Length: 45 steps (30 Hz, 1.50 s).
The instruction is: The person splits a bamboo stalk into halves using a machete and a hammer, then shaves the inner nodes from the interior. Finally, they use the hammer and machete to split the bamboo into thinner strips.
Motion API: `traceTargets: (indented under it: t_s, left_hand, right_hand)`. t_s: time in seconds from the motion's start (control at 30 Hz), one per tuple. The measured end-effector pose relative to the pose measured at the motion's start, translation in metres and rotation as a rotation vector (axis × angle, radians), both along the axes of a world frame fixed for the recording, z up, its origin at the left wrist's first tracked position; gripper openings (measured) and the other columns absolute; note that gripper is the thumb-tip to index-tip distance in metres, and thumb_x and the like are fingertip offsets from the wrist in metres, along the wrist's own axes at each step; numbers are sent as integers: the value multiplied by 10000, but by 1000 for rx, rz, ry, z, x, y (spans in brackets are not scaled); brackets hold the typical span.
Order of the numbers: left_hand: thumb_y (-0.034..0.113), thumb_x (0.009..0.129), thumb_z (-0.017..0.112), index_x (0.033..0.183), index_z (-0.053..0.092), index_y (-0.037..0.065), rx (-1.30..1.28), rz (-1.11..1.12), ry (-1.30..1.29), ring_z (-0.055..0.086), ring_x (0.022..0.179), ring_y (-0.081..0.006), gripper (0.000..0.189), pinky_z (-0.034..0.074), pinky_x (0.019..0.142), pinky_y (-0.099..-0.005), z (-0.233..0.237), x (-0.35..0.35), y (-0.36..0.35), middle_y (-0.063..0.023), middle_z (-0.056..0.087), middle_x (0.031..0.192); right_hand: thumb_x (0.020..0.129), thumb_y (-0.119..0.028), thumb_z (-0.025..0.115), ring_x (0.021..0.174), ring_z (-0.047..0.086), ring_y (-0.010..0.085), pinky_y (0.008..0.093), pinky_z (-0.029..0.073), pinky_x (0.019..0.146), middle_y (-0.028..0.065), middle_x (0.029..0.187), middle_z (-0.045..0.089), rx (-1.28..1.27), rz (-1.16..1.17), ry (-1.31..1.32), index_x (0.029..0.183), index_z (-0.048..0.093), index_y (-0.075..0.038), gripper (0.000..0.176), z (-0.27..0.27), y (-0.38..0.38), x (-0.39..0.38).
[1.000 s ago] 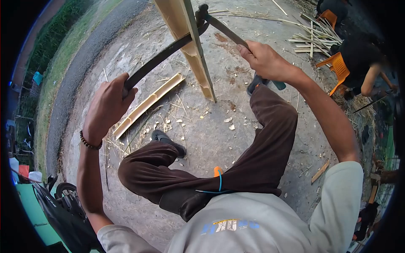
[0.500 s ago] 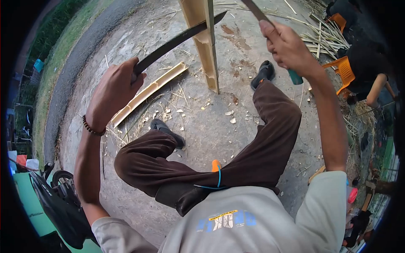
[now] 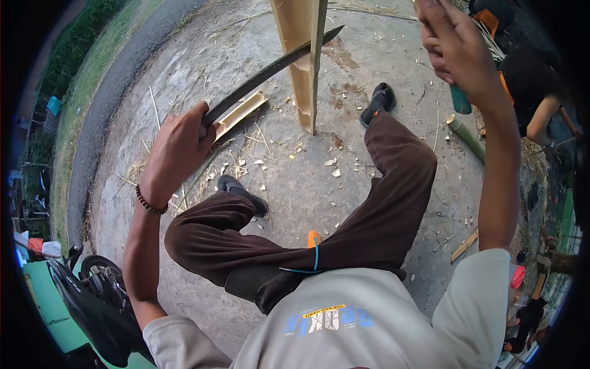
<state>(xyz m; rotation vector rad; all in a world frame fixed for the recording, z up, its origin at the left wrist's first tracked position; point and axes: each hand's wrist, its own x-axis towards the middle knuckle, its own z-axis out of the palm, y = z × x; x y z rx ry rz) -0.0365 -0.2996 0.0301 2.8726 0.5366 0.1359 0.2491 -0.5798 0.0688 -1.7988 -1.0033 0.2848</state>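
Note:
My left hand (image 3: pixel 178 144) is closed round the handle of a long dark machete (image 3: pixel 261 77). Its blade slants up and to the right and meets an upright split bamboo piece (image 3: pixel 301 86), the tip showing beyond the far edge. The bamboo's lower end rests on the ground, and its top runs out of view. Raised at the upper right, my right hand (image 3: pixel 458 52) grips a green-handled machete (image 3: pixel 460 99); its blade lies beyond the frame's top edge.
Another split bamboo length (image 3: pixel 243 114) lies left of the upright one, among scattered chips. A green bamboo pole (image 3: pixel 466 136) lies at right. A person in dark clothes (image 3: pixel 534 86) is bent over at the upper right. A motorcycle (image 3: pixel 92 307) stands at lower left.
My right hand has risen up and to the right, carrying its blade out of view. My left hand and its machete have shifted slightly right and down; the upright bamboo's top leans further right.

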Motion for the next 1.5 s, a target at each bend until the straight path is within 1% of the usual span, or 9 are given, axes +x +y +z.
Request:
traceTargets:
  t_s: [0.13, 0.3, 0.37, 0.7, 0.93, 1.0, 1.13, 1.33, 1.5]
  left_hand:
    - [195, 912, 666, 993, 568, -17, 35, 12, -4, 463, 560, -392, 247, 396, 560, -436, -3, -1, 10, -210, 510, 619]
    - [159, 913, 670, 1094, 596, -33, 49, 14, -73, 424, 511, -296, 274, 383, 537, -407, -12, -3, 18, -189, 488, 596]
    - [155, 909, 676, 1054, 591, -32, 41, 55, -102, 420, 506, -287, 252, 385, 531, -401, -19, -9, 31, -186, 487, 595]
    - [162, 914, 675, 941, 539, -17, 14, 71, -46, 433, 539, -300, 226, 396, 557, -406, -15, -2, 37, -193, 503, 622]
    - [187, 914, 662, 917, 545, -19, -17, 102, -59, 480, 555, -388, 237, 401, 543, -420, -18, -7, 41, -213, 511, 619]
    - [205, 916, 661, 904, 544, -19, 15, 84, -48, 510, 567, -395, 253, 407, 548, -427, -21, -9, 38, -213, 523, 621]
    - [309, 915, 679, 867, 571, -5, 28, 103, -71, 601, 603, -380, 335, 437, 563, -441, -17, -8, 42, -184, 585, 620]
    - [481, 922, 635, 858, 647, 39, -31, 286, -52, 634, 571, -302, 446, 432, 530, -425, -6, 2, 20, -142, 622, 610]
    - [531, 933, 594, 853, 661, 44, 55, 262, -143, 618, 559, -315, 498, 428, 526, -434, -13, 12, 32, -138, 603, 592]
  right_hand:
    - [1066, -437, 378, 392, 297, 15, 201, 266, 356, -55, 579, 339, 303, -202, -141, 877, 435, -106, 386, 37, 3, -45]
    - [1051, -376, 422, 669, 574, 444, 511, 448, 668, 268, 756, 619, -841, 311, -344, 938, 560, 44, 456, -130, 16, -9]
    - [1056, -362, 415, 692, 583, 453, 517, 442, 678, 275, 760, 613, -637, 319, -259, 935, 563, 35, 440, -131, 3, -30]
    - [1071, -410, 381, 408, 298, 12, 201, 257, 366, -55, 595, 344, 447, -118, -191, 912, 456, -96, 359, 15, 25, -36]
    - [1052, -359, 427, 663, 578, 441, 473, 442, 623, 243, 690, 580, -434, 37, -44, 916, 526, 42, 435, -159, 45, -37]
    - [1047, -377, 437, 654, 567, 434, 469, 444, 627, 236, 693, 568, -416, 37, 35, 919, 521, 35, 440, -177, 39, -58]
    - [1047, -404, 450, 429, 378, 42, 228, 316, 361, -42, 622, 400, -86, 25, 880, 956, 464, -98, 319, -247, 41, -91]
    - [1023, -247, 515, 466, 413, 90, 276, 397, 416, -18, 656, 410, -30, -178, 1361, 913, 431, -91, 208, -396, 45, -127]
    - [993, -279, 544, 573, 596, 214, 380, 487, 503, 123, 716, 576, -403, -41, 824, 904, 507, -18, 279, -396, 45, -132]
